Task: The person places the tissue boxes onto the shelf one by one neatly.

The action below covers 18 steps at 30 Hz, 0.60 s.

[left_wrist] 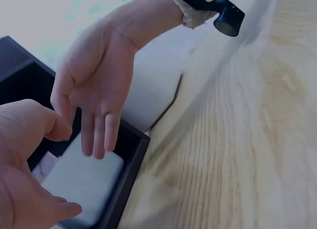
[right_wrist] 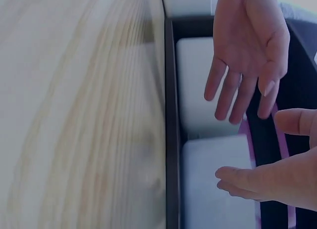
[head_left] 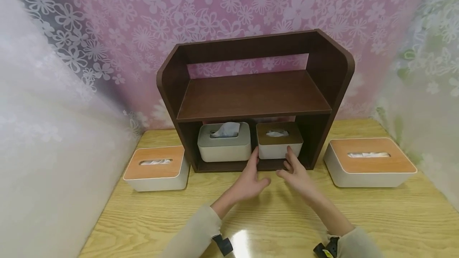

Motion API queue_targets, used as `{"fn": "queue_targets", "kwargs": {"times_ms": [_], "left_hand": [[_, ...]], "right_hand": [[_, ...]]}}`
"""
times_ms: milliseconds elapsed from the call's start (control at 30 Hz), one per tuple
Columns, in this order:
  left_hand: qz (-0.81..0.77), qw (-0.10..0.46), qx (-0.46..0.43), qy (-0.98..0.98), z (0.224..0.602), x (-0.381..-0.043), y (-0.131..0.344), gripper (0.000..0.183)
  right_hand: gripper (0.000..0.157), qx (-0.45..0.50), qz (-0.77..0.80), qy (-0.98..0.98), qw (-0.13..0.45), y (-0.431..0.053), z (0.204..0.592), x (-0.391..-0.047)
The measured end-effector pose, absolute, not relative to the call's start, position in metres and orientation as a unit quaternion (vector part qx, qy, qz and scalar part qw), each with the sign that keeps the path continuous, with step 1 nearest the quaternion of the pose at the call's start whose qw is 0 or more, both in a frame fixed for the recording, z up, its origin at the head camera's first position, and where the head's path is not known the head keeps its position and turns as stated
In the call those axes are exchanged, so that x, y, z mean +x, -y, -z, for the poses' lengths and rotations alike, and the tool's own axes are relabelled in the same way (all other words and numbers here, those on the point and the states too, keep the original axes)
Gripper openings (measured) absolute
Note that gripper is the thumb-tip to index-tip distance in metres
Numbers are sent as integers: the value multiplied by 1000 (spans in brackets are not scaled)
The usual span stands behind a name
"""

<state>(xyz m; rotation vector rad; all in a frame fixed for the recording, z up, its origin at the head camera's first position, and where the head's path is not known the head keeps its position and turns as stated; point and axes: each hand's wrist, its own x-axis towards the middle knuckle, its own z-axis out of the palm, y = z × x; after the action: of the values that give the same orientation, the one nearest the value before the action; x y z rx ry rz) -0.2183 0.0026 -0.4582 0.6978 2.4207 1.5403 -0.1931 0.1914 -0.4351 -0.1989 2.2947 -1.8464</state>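
On the lower shelf of a dark brown rack [head_left: 254, 94] sit two tissue boxes side by side. The right one, a small white tissue box with a brown lid [head_left: 281, 150], has both hands in front of it. My left hand [head_left: 248, 182] has its fingertips at that box's left front corner, in the gap beside the grey-green-lidded tissue box [head_left: 224, 152]. At the right front of the small box are the fingers of my right hand [head_left: 298, 177], extended and spread. Facing palms show in the left wrist view, where the right hand [left_wrist: 101, 85] holds nothing.
A tissue box with an orange wood lid [head_left: 155, 170] stands left of the rack, and a larger similar tissue box [head_left: 369, 164] stands to its right. Everything rests on a light wood table [head_left: 143, 226]. Flowered curtains [head_left: 222, 7] hang behind and at both sides.
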Motion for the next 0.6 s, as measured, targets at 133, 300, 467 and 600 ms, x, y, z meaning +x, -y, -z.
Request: {"fn": "queue_targets", "kwargs": {"times_ms": [133, 300, 467, 600], "left_hand": [[-523, 106, 244, -810, 452, -207, 8, 90], [-525, 103, 252, -806, 449, -194, 25, 88], [-516, 77, 257, -813, 443, -186, 41, 83], [-501, 64, 257, -824, 434, -179, 53, 81]], "right_hand": [[90, -87, 628, -766, 104, -176, 432, -189], [87, -118, 623, -764, 120, -156, 431, -184], [85, -140, 632, -750, 140, -140, 431, -180], [83, -145, 639, -739, 156, -130, 432, -177]]}}
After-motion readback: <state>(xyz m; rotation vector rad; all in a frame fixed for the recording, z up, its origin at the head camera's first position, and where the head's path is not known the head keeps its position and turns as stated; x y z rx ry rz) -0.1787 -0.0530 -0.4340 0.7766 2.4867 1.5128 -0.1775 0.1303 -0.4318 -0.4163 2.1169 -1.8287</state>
